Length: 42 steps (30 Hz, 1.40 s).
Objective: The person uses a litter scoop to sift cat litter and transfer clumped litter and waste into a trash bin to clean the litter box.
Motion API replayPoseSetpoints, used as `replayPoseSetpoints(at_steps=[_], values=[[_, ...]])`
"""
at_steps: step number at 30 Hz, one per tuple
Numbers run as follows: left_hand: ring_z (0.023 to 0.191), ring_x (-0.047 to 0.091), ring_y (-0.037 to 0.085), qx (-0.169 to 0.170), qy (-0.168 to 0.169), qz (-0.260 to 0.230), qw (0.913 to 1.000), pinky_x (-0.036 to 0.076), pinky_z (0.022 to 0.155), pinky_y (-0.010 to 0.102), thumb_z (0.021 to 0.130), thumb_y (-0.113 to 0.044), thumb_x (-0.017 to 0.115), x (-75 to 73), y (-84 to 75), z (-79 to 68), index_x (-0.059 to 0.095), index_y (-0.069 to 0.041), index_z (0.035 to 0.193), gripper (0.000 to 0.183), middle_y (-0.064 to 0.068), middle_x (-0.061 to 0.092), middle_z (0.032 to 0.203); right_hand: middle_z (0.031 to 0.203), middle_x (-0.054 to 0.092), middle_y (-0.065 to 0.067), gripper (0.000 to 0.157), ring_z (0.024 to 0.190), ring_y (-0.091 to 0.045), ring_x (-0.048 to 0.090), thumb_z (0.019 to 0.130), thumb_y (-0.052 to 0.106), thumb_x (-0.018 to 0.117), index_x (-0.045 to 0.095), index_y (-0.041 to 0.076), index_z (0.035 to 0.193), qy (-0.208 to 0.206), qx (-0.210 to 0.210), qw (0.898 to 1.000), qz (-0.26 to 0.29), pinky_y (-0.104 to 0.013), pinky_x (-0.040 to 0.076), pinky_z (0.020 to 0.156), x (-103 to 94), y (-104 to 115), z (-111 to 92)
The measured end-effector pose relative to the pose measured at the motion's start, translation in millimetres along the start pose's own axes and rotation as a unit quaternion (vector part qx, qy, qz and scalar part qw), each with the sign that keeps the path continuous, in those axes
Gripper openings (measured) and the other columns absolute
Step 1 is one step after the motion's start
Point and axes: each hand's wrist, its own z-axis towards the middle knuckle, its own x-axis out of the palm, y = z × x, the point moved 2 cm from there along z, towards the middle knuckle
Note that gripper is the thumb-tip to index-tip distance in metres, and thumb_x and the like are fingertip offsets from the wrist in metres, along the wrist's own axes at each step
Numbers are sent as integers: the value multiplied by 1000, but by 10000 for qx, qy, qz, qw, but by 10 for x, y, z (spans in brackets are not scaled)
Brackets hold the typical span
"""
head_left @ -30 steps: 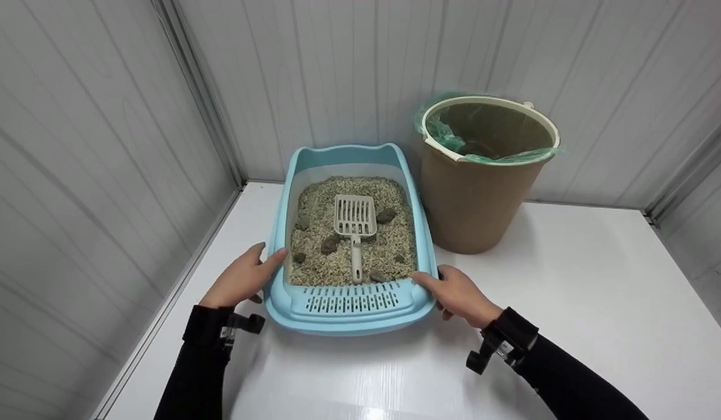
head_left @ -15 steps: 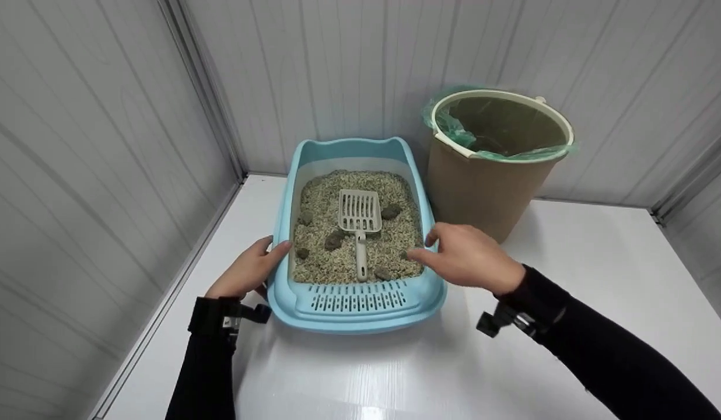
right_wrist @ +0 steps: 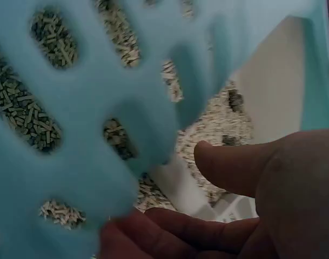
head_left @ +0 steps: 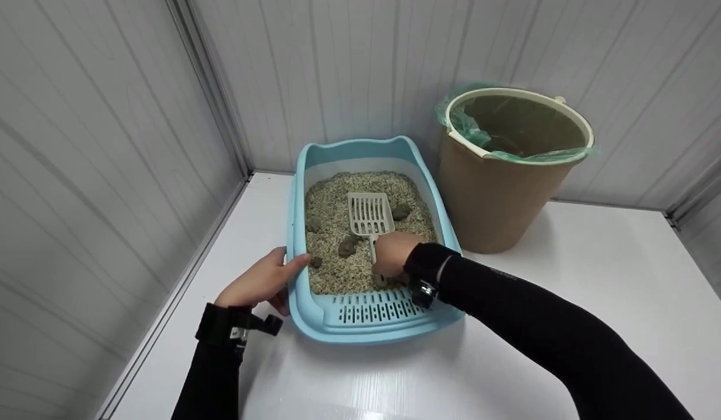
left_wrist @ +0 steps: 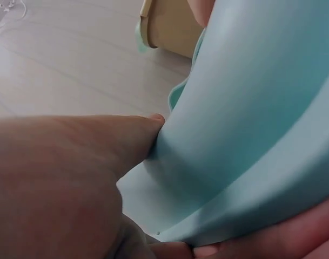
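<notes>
My left hand (head_left: 262,281) grips the left rim of a light blue litter box (head_left: 369,334), thumb on top and fingers beneath, as the left wrist view also shows. Sand-coloured litter (head_left: 337,277) fills its bottom, with several dark clumps (head_left: 347,246) about. A pale slotted litter scoop (head_left: 370,213) lies on the litter, its handle toward me. My right hand (head_left: 396,254) is over that handle and hides much of it. In the right wrist view, the thumb (right_wrist: 234,164) stands apart from the handle (right_wrist: 180,186), with the fingers (right_wrist: 169,232) on its other side.
A brown bucket (head_left: 500,198) with a pale rim and a green bag liner stands close to the box's right side. White panel walls (head_left: 366,70) rise behind and at both sides. Everything stands on a white surface (head_left: 599,280).
My right hand has left the box's right front rim and come across to the scoop handle. The left hand stays on the rim. The scoop lies unmoved in the litter.
</notes>
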Motion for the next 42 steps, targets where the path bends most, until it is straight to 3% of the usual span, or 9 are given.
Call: replayPoseSetpoints(at_steps=[4,8,16,19,24,28,31,36,42], values=[[53,74,31,-16,-42,124,9999,62,47,44,116,-53,59,39,-39,12,50,3,145,64,22,75,87,68,69,-3,38,56,-16,55,112,33,68,88,11,88,333,129,9988,334,-33,48,67,28,-50,67],[54,74,36,-23,-81,333,9994,59,43,39,116,-56,57,56,-54,23,51,1,147,65,21,74,86,71,73,-7,31,55,-16,57,110,24,71,89,7,91,531,105,9964,660,-33,49,66,19,-90,101],[56,75,36,-121,-77,326,9994,59,43,39,118,-51,55,68,-21,21,48,1,147,60,22,73,87,55,52,3,38,50,-14,46,100,12,68,68,14,62,143,-183,9972,715,-30,40,60,71,-194,225],[56,75,37,-118,-74,312,9994,58,42,39,117,-53,55,67,-24,37,50,-2,148,60,21,73,86,55,56,3,42,50,-13,47,101,17,66,67,15,59,65,-96,9965,830,-30,44,66,60,-248,232],[59,75,43,-128,-74,313,9994,58,42,38,114,-61,57,55,-37,61,52,-4,148,67,20,75,85,58,62,-3,41,46,-16,51,105,27,64,67,13,67,-116,205,9854,1686,-32,54,67,-119,-333,186],[56,75,37,-114,-88,320,9994,58,41,38,113,-63,57,38,-36,71,52,-4,149,69,20,75,86,63,51,-1,24,50,-15,40,111,20,59,64,11,89,-93,259,9776,2088,-32,37,51,-369,-386,116],[54,74,32,-117,-120,377,9991,57,41,37,115,-59,56,22,-44,74,52,-5,149,64,20,75,86,71,46,-2,21,57,-15,31,115,14,51,60,11,97,-1,169,9808,1943,-35,30,57,-522,-423,70],[55,75,33,-111,-115,452,9989,59,44,38,117,-55,54,6,-57,80,52,-4,148,59,19,75,85,70,28,2,43,60,-15,25,117,17,51,42,18,75,-168,-75,9907,1347,-37,27,65,-708,-489,-14],[56,75,35,-44,-78,438,9990,60,45,39,117,-56,53,8,-31,63,51,-4,152,63,20,74,86,67,39,2,46,60,-17,38,116,25,59,51,16,71,-629,-218,9974,260,-36,34,67,-907,-489,-226]])
